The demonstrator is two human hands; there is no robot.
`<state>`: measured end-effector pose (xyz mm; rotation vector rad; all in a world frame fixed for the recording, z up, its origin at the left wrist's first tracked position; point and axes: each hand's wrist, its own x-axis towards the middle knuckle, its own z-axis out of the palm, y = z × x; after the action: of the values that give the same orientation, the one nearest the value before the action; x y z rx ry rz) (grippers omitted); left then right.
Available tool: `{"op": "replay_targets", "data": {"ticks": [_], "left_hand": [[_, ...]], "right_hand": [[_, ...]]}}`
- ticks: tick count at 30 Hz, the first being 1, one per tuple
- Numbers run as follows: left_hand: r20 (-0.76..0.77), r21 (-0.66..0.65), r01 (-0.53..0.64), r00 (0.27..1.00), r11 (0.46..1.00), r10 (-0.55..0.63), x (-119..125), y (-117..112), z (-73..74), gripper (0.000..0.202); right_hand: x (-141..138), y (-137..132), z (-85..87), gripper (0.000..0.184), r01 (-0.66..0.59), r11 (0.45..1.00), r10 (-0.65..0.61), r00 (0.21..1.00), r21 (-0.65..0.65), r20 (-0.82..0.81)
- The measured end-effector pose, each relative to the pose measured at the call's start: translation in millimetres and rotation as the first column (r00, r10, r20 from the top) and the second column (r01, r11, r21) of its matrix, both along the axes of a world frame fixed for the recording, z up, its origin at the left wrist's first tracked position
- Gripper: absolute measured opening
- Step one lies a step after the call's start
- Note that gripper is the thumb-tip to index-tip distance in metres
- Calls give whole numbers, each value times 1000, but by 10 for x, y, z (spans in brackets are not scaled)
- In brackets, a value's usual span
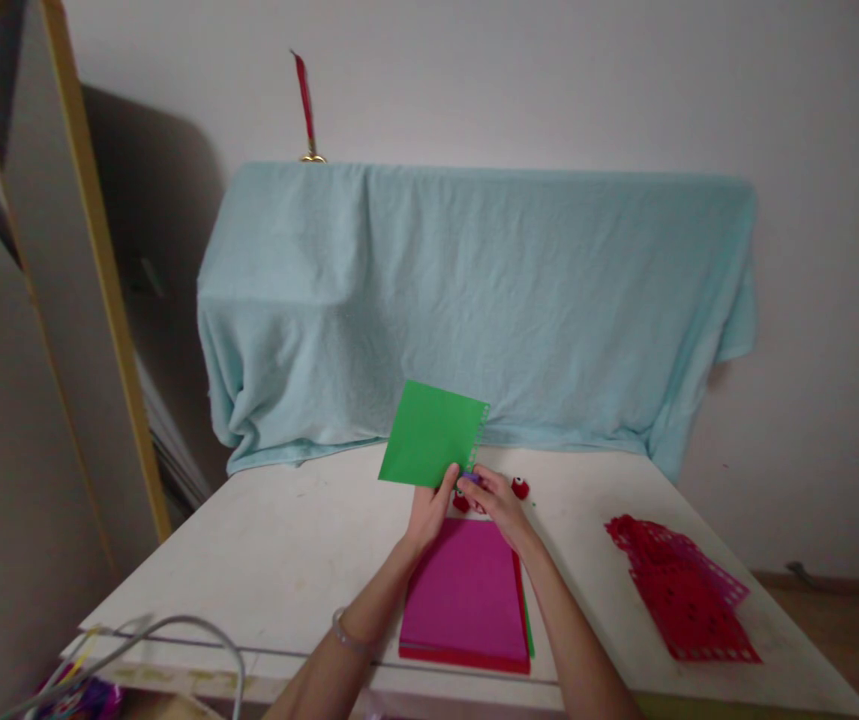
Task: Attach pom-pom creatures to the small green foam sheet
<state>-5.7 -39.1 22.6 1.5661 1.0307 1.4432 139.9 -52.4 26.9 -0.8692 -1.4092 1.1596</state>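
Note:
My left hand (430, 512) is closed on the lower edge of a green paper sheet (429, 435), with the thumb on top. A row of small holes runs down the sheet's right edge. In the closed fingers of my right hand (499, 502) sits a small purple paper punch (470, 478), at the sheet's lower right corner. The fingers partly cover it. Below the hands lies a stack of coloured paper with a magenta sheet (466, 590) uppermost; red and green edges show beneath. A small red piece with a white spot (520, 488) rests just beyond my right hand, and another (461, 501) shows between the hands.
Red perforated paper (688, 600) lies at the right of the white table (309, 540). A light blue cloth (474, 300) drapes over something at the back. A grey cable (196, 622) loops over the front left edge. A wood-framed mirror (91, 250) leans at left.

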Motion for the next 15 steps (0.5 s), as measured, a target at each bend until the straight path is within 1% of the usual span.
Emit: {"op": "replay_targets", "data": {"ticks": [3,6,12,15], "left_hand": [[27,81,0,1000,997,-3,1,14,-4,48],[28,114,18,999,993,-21,3,26,-12,47],[47,96,39,998,995,-44,0,7,15,45],[96,32,33,995,999,-36,1,-16,45,43]], "right_hand": [[-17,-7,19,42,8,1000,-8,1000,1,6],[-26,0,23,42,20,1000,-20,1000,11,11],[-26,17,6,40,13,999,-14,1000,29,4],[-31,8,8,38,5,1000,-5,1000,30,-4]]}}
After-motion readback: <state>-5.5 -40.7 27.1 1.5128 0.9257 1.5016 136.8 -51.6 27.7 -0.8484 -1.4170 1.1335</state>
